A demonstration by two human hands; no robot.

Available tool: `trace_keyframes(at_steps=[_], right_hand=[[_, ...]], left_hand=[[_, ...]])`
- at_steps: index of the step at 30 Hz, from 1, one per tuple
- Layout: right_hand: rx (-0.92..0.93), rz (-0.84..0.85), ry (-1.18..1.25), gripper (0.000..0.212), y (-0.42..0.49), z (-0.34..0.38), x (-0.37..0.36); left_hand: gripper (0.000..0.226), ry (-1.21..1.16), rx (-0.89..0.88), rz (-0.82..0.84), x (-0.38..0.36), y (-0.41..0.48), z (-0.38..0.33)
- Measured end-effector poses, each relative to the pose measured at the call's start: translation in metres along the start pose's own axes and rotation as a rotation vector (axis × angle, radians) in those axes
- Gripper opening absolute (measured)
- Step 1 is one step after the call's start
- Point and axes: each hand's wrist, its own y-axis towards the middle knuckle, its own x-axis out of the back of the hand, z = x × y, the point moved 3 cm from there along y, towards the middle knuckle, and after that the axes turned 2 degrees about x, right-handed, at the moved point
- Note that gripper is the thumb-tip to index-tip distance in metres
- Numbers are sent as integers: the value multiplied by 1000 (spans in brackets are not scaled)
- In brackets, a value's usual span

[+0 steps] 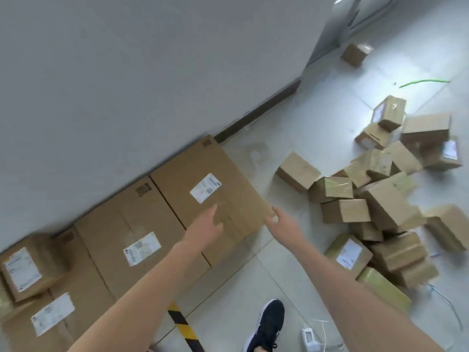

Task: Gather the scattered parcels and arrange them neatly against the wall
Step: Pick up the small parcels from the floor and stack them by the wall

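A row of large flat cardboard parcels lies along the grey wall [127, 85]. The rightmost large parcel [203, 174] carries a white label. My left hand [206, 224] rests flat on its top, fingers spread. My right hand [278, 218] touches its near right corner with fingers loosely apart. A second large parcel [132, 224] sits to its left, and a smaller labelled parcel [28, 268] rests on the boxes at the far left. A heap of several small scattered parcels [380, 199] covers the floor to the right.
One lone small box [355, 53] lies far back near the wall's corner. A green strap [423, 82] lies on the tiles. My black shoe [266, 326], a yellow-black striped floor marking [181, 323], and a white device with cables [309, 339] are at the bottom.
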Motion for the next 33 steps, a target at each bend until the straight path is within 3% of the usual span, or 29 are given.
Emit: trace_keyframes(at_steps=[7,14,22,33], right_hand=[[-207,-150,57,64,-17,-167,171],[-368,-192,77,70,6,-280,250],[-448,-193,-125,86,107,-381,300],[-308,-118,-554,121,293,-486,304]], left_hand=[[73,348,-216,122,-89,47,-186],[79,757,-317,135,-135,139,-282],[90,1140,-426,167,-172,310,-339],[128,1485,-531,232,-270,483,-324]])
